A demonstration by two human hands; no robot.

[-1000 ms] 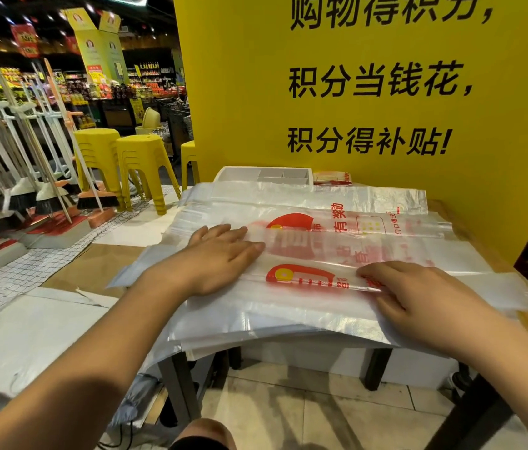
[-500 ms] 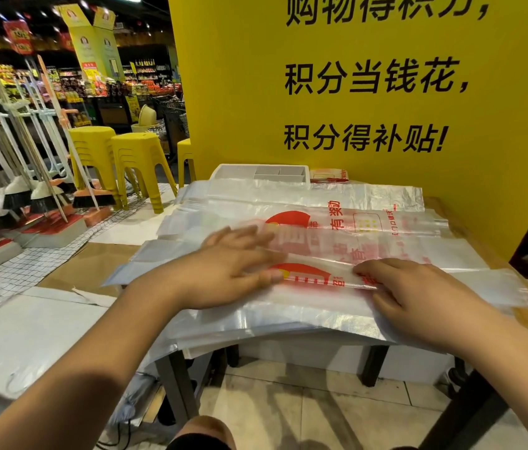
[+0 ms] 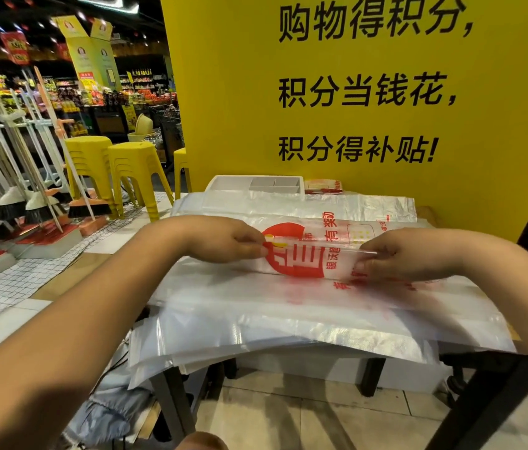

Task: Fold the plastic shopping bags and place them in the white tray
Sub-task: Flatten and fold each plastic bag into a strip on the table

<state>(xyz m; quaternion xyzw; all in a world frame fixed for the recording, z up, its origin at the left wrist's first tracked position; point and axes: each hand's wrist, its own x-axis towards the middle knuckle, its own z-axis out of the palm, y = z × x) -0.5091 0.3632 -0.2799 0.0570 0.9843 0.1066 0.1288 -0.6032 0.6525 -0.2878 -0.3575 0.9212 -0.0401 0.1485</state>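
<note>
Where both palms lay flat on the top bag (image 3: 301, 259) a moment ago, my left hand (image 3: 223, 241) and right hand (image 3: 395, 258) now pinch its long folded edge, fingers curled round the plastic and raising it a little. My read is that the smoothing is done and the next lengthwise fold is starting; nothing of this bag has reached the tray yet.

The bag is between my hands, on top of the stack of flat bags (image 3: 288, 323) that covers the table. The white tray (image 3: 233, 183) sits at the far edge against the yellow board (image 3: 230, 92), with a small folded bag (image 3: 322, 186) just beside it.

The board reads 购物得积分,积分当钱花,积分得补贴! The bag has a red round logo and red characters; 有 is legible, the rest too creased.
</note>
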